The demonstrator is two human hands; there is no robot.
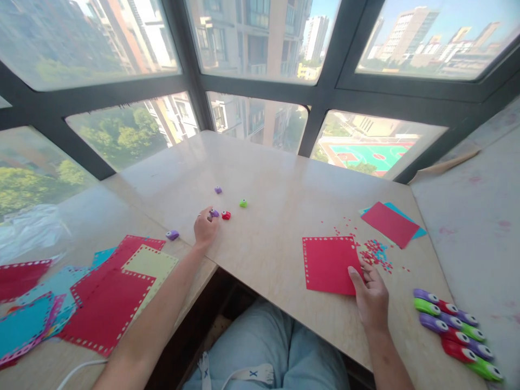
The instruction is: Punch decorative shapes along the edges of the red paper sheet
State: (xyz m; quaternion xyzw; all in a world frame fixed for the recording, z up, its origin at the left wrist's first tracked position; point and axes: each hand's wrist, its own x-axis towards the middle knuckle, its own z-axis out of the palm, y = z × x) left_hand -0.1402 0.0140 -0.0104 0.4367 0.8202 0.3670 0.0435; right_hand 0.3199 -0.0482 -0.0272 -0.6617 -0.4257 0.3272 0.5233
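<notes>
My left hand [205, 227] reaches out over the beige table [276, 184], its fingers closed around a small purple punch [214, 213]. A red small punch [226, 215] lies just right of it, a green one [242, 203] farther right, and two more purple ones lie at the back [218, 189] and to the left [172, 234]. My right hand [371, 295] rests on the lower right corner of a red paper square [327, 264] with punched holes along its edges. Red and blue paper bits [376, 252] lie scattered just beyond that hand.
Red and blue sheets [390, 223] lie stacked at the right rear. Several larger purple, green and red punches [455, 330] sit in a row at the near right. A pile of punched red, blue and yellow sheets [105, 295] covers the left table. Windows [260, 38] ring the far edge.
</notes>
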